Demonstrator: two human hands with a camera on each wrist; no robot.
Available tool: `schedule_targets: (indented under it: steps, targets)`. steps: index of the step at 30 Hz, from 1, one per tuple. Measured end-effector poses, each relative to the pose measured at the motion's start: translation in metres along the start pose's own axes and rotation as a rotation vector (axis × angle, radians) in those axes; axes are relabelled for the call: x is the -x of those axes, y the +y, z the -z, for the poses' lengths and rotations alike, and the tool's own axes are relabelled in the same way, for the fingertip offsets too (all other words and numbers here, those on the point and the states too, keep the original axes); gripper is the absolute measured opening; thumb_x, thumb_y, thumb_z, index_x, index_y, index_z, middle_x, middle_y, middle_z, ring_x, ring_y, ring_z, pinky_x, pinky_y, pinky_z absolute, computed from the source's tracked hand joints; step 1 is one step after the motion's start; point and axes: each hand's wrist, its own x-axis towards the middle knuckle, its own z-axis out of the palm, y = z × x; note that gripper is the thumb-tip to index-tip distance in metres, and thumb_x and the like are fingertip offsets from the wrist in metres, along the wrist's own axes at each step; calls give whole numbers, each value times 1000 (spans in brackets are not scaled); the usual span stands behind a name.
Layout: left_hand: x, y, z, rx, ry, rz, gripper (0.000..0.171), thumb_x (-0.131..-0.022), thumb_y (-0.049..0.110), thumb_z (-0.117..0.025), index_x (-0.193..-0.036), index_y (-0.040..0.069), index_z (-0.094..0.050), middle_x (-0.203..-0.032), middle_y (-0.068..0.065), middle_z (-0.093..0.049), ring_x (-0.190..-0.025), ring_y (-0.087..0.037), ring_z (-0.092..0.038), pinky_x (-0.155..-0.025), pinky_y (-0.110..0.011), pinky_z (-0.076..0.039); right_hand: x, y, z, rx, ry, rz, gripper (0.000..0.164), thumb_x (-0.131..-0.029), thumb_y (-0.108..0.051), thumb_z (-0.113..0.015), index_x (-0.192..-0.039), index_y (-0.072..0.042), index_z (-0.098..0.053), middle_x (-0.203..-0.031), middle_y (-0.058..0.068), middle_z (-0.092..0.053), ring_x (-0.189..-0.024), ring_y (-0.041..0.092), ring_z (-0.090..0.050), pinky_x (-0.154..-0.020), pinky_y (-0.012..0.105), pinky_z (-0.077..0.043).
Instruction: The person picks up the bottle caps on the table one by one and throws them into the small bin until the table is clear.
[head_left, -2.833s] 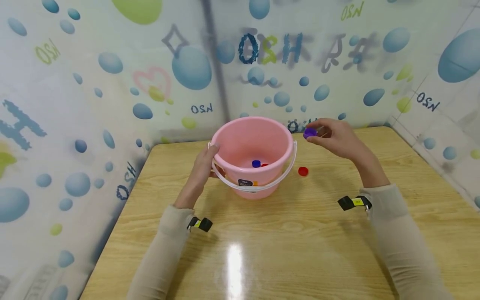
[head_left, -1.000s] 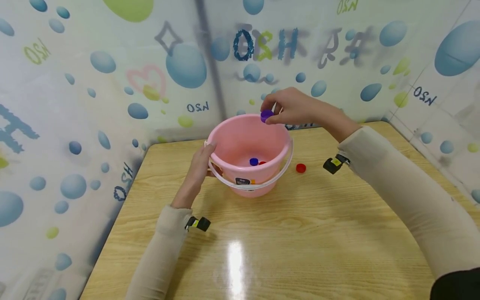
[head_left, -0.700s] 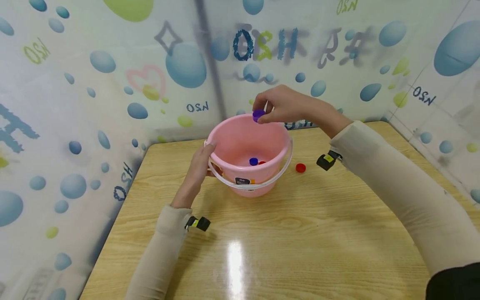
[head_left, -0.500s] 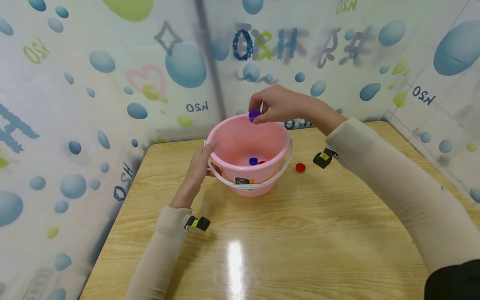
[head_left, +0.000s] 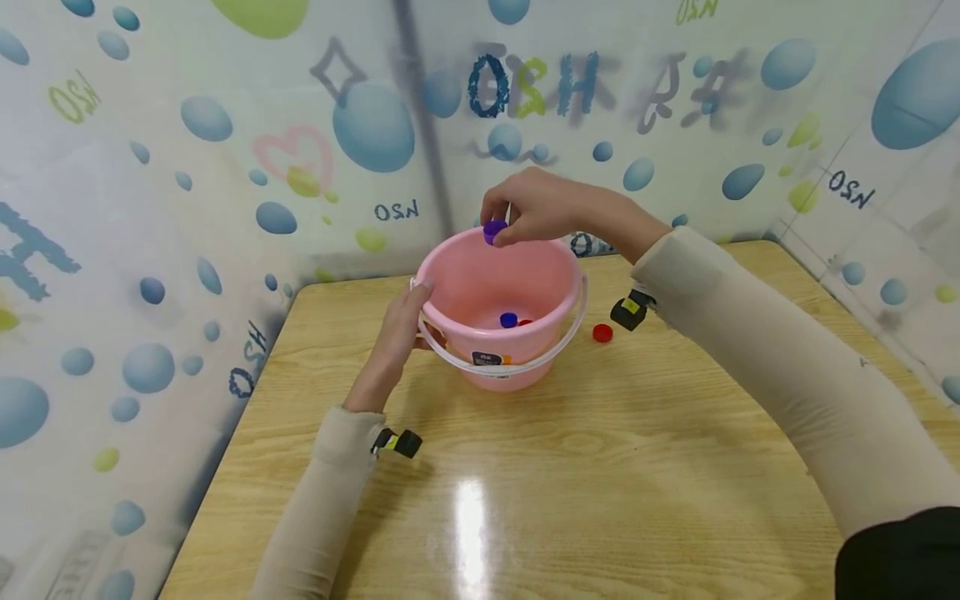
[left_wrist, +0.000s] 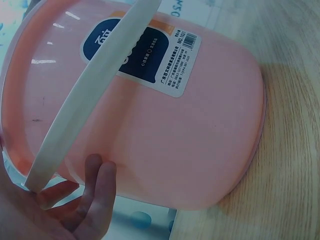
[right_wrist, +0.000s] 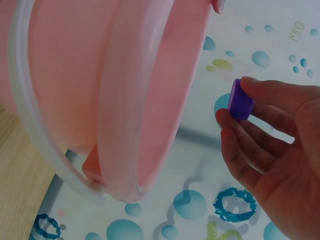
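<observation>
A pink bucket [head_left: 501,350] with a white handle [head_left: 517,367] stands on the table. My left hand [head_left: 397,333] grips its left rim, thumb over the edge and fingers against the outer wall, as the left wrist view shows too. Above the bucket's opening, my right hand [head_left: 536,208] pinches a purple bottle cap [head_left: 494,232] between thumb and fingertips; the right wrist view shows the cap [right_wrist: 241,100] apart from the rim. On the bucket's floor lie a blue cap [head_left: 508,320] and a red cap [head_left: 526,322], the red one partly hidden by the front rim.
Right of the bucket a red cap [head_left: 602,333] lies on the wooden table [head_left: 570,483]. A wall covering [head_left: 637,100] with printed drops closes off the back and sides. A label [left_wrist: 150,55] is stuck on the bucket's front.
My right hand has carried the purple cap leftward from beside the bucket, past its right rim, to above the opening. My left hand keeps its grip on the rim.
</observation>
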Motion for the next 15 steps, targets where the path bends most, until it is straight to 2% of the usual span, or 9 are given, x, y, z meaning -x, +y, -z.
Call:
schedule_targets:
  steps: [5, 15]
  targets:
    - [-1, 1, 0, 2, -1, -3, 60, -103, 60, -42, -133, 10, -58, -75, 0, -65, -65, -25, -67, -60, -34, -62, -2, -2, 0, -9, -16, -8, 33, -96, -23, -72, -125, -9, -67, -115, 8, -71, -103, 23, -68, -89, 37, -61]
    - [-1, 1, 1, -5, -5, -4, 63, -103, 60, -41, -134, 9, -57, -75, 1, -65, -64, -23, -67, -62, -37, -63, -9, -9, 3, 8, -49, -7, 32, -96, -25, -73, -123, -9, -67, -116, 8, -71, -105, 24, -67, -88, 36, -62]
